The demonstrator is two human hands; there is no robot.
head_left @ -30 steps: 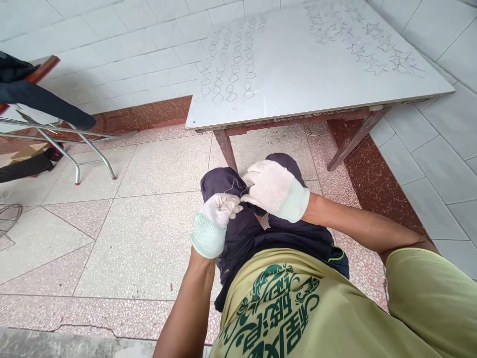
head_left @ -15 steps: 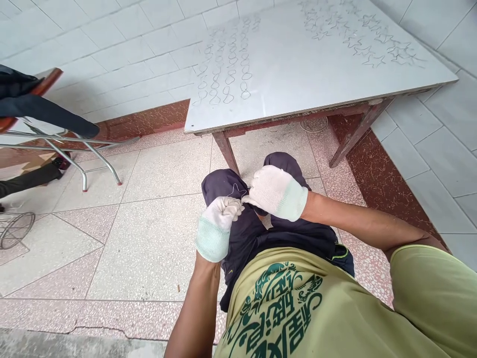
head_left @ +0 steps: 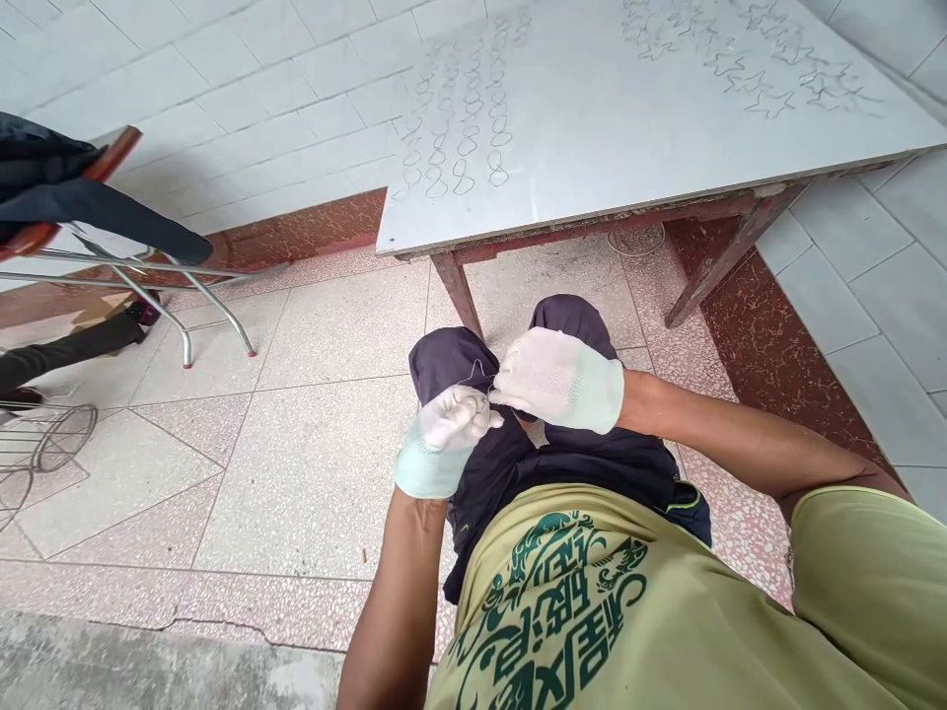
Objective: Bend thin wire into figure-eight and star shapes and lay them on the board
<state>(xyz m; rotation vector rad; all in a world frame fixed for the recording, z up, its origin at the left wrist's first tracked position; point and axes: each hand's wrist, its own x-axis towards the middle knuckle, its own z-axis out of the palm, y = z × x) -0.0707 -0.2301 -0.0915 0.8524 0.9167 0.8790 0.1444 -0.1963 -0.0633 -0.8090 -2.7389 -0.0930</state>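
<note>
Both my hands wear white knit gloves with pale green cuffs and meet over my lap. A thin bent wire (head_left: 478,365), with a pointed, star-like outline, shows just above the fingers. My left hand (head_left: 453,422) is closed with its fingers pinched on the wire from the left. From the right, my right hand (head_left: 544,373) grips the wire too, its fingertips touching or nearly touching the left ones. The part of the wire between the gloves is mostly hidden.
A white-topped table (head_left: 577,148) stands ahead, with rows of looped wire shapes (head_left: 464,182) at left and several wire stars (head_left: 769,99) at right. At far left are a metal-legged chair (head_left: 184,335), another person's leg (head_left: 74,355) and a wire basket (head_left: 66,439).
My left hand has turned, its wrist tilting, and the wire's point has shifted slightly between the hands. The whole view has swung a little, moving the table rightward and up.
</note>
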